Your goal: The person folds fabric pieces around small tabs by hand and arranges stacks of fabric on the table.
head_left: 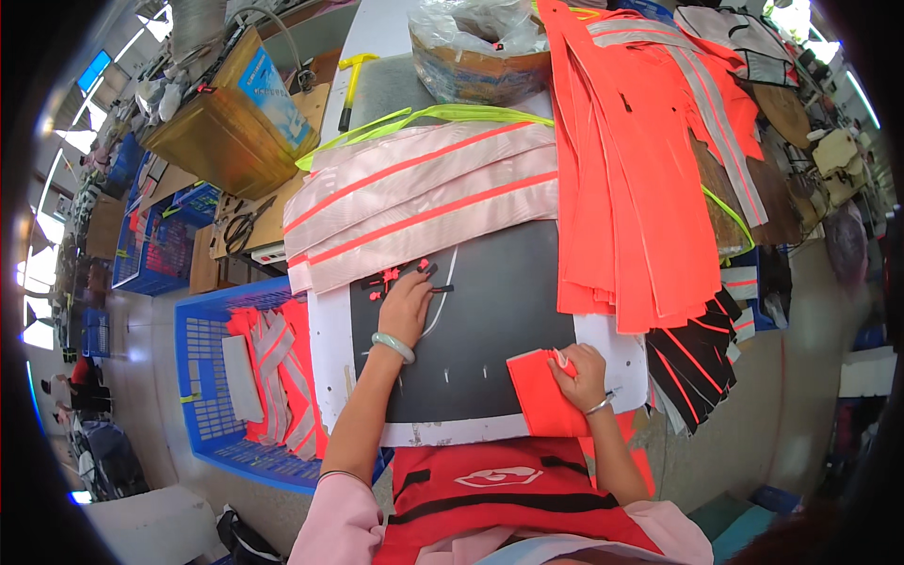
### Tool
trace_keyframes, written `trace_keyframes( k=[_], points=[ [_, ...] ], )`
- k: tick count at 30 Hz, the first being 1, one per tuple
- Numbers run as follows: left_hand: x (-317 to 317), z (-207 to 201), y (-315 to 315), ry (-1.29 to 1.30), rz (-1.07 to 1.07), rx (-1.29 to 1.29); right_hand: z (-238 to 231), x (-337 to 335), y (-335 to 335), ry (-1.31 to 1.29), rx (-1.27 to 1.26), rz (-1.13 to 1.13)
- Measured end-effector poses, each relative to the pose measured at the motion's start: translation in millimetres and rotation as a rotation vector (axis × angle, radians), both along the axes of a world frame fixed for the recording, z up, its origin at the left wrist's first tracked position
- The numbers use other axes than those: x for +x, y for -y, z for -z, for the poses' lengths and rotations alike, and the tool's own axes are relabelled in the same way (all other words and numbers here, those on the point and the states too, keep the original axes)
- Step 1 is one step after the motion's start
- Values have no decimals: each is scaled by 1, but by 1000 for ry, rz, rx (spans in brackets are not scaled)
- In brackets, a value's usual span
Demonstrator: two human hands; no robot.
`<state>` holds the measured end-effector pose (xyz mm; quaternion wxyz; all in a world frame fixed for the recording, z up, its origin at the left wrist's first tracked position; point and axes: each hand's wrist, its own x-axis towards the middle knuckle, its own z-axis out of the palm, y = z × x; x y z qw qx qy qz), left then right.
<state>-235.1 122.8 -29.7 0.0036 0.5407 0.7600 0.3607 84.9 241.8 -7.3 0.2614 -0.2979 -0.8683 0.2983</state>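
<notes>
My left hand (409,303) reaches onto the dark grey board of the table, its fingers pinched at a small black tab (443,289). Small red and black pieces (388,279) lie scattered beside these fingers. At the table's front right edge my right hand (581,379) is closed on a folded orange fabric piece (544,394). That fabric rests partly on the board and partly over the white rim. Beyond my left hand, pale reflective strips with orange lines (424,202) lie layered across the table.
A stack of orange fabric panels (626,188) covers the table's right side. A blue basket (202,395) holding orange and silver pieces stands at the left. Farther back are a yellow hammer (351,87), a plastic-lined round container (480,61), scissors (247,226) and an amber bin (221,137).
</notes>
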Motion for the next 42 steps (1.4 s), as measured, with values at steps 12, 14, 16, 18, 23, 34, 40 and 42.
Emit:
trace_keyframes(
  k=[12,14,16,18,23,34,40,42],
  points=[
    [89,6,41,1923,-146,280,-15,9,27,-67,-422,34],
    [122,-12,41,2096,-131,266,-43,-1,42,8,-352,-17],
    [142,-43,42,2107,-160,225,-65,-8,53,31,-483,-116],
    [148,-53,49,2154,-31,230,-69,-14,61,25,-559,-120],
    [152,-48,74,2245,107,324,-63,-17,68,-35,-580,-176],
    [171,-66,102,1994,-46,241,-73,-2,92,57,-512,-215],
    [175,-71,106,1710,-71,308,-68,-5,102,86,-459,-178],
    [181,-67,108,1716,-65,332,-65,-6,104,82,-486,-175]
  ],
)
